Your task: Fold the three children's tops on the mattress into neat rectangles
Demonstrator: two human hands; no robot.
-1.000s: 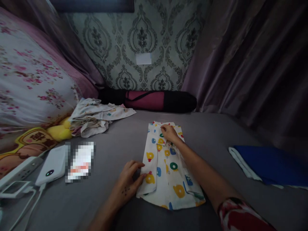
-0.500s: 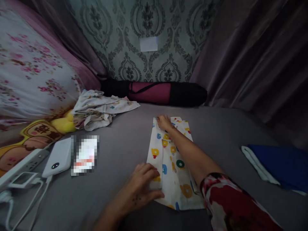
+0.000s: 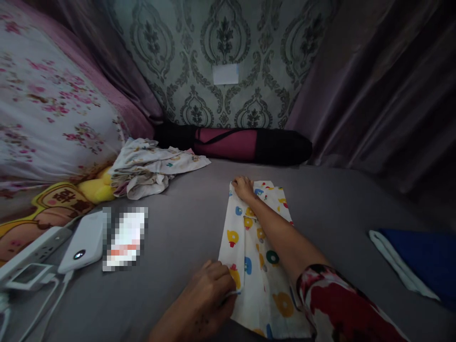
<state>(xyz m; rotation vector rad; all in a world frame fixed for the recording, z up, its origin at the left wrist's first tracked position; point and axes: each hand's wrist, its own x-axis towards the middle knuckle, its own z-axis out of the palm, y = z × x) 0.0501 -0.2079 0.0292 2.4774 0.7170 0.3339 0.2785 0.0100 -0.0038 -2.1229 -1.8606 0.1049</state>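
A white garment [image 3: 254, 275] printed with yellow, blue and green figures lies folded lengthwise on the grey sheet in front of me. My left hand [image 3: 213, 290] is closed on the near left edge of its folded strip, thumb and fingers pinching the cloth. Reaching across the garment, my right hand [image 3: 243, 188] grips its far left corner with bent fingers. The right forearm and red patterned sleeve hide part of the garment's right side.
Crumpled light printed clothes [image 3: 149, 166] lie at the far left, beside a yellow plush [image 3: 98, 187]. A white power bank [image 3: 85, 242], power strip [image 3: 39, 249] and pixelated object [image 3: 126, 237] are on the left. Folded blue cloth [image 3: 416, 256] lies right; a black-and-maroon bag [image 3: 228, 142] lies along the wall.
My left hand has closed from spread fingers into a pinch on the garment's near left edge. My right hand stays at the far corner. The view has tilted slightly up.
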